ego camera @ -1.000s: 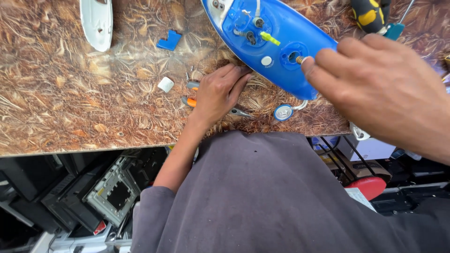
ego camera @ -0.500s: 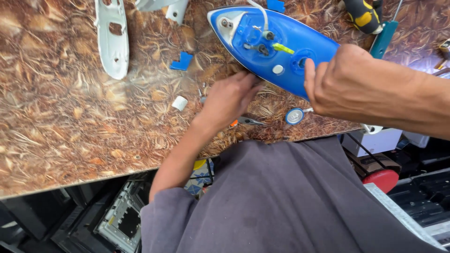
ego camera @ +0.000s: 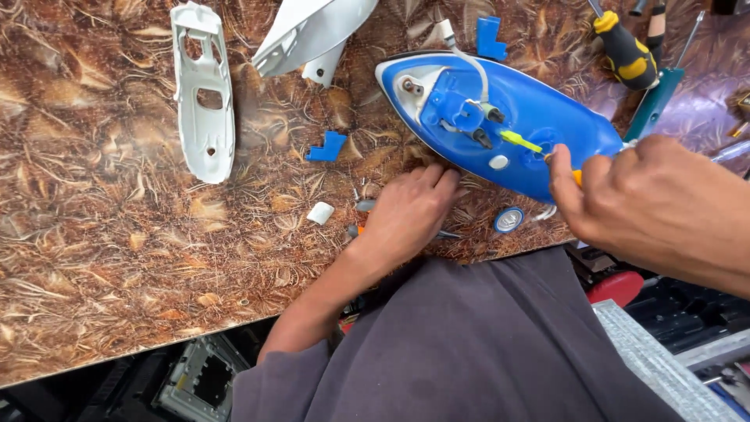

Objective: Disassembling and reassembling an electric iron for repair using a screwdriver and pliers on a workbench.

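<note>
An opened blue iron body (ego camera: 531,109) lies on the brown patterned table (ego camera: 117,250), its wiring and a yellow-green part showing. My left hand (ego camera: 406,215) rests flat on the table, fingertips against the iron's near edge, over a few small metal bits; it holds nothing. My right hand (ego camera: 656,207) is at the iron's rear end, thumb and fingers pinched on a small orange piece (ego camera: 576,177); what that piece is stays hidden by the fingers.
A white handle shell (ego camera: 205,94) and a white cover (ego camera: 308,35) lie at the back left. Two blue clips (ego camera: 326,147) (ego camera: 491,37), a small white piece (ego camera: 319,212) and a round dial (ego camera: 508,219) lie loose. A yellow-black screwdriver (ego camera: 623,53) and a teal tool (ego camera: 655,101) lie at the back right.
The view has tilted so more of the table's far side shows. My left hand has crept up to the iron's edge. My right hand stays at the iron's rear.
</note>
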